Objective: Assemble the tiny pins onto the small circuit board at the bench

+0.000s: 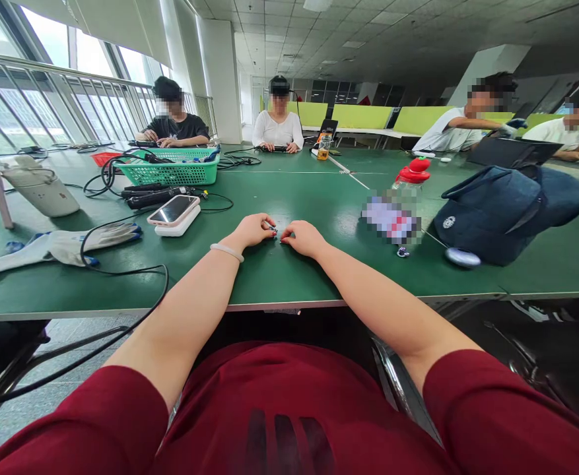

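Both my hands rest close together on the green tabletop point(289, 277), fingertips nearly meeting. My left hand point(254, 229), with a pale bracelet point(227, 251) at its wrist, pinches a small dark, shiny object point(274, 231) whose kind I cannot make out. Just right of it, my right hand point(305, 238) has its thumb and fingers drawn together near the tabletop. Whatever lies between those fingertips, if anything, is too small to name.
On the left are a phone point(174, 210) on a white case, work gloves point(71, 245), a white jug point(41, 188), black cables and a green basket point(170, 173). To the right sit a red-capped bottle point(414, 171) and a navy bag point(497, 211). Several people sit around the table.
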Demonstrator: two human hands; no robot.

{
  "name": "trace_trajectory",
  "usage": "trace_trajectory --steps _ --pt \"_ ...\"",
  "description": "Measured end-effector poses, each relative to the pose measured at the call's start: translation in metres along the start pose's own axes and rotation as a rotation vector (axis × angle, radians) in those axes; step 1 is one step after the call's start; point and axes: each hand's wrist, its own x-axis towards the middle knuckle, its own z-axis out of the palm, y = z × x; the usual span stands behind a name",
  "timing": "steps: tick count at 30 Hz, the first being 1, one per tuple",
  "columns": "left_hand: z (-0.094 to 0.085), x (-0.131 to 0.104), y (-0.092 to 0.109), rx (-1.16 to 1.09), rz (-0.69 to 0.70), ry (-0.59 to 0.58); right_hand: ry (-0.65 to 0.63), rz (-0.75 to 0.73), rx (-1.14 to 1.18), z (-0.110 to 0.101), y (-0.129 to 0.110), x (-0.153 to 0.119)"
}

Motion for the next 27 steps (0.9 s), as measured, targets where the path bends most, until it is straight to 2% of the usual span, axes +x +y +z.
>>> trace_trajectory --steps 12,27 --pt "0.0002 -0.0003 0.0002 0.012 0.002 -0.009 -0.009 -0.064 -0.136 0.0005 -0.0044 -0.0001" --pt "0.0006 0.0008 -0.0026 -0.005 -0.004 -0.018 0.019 -0.054 -0.077 0.0023 -0.0025 -0.0014"
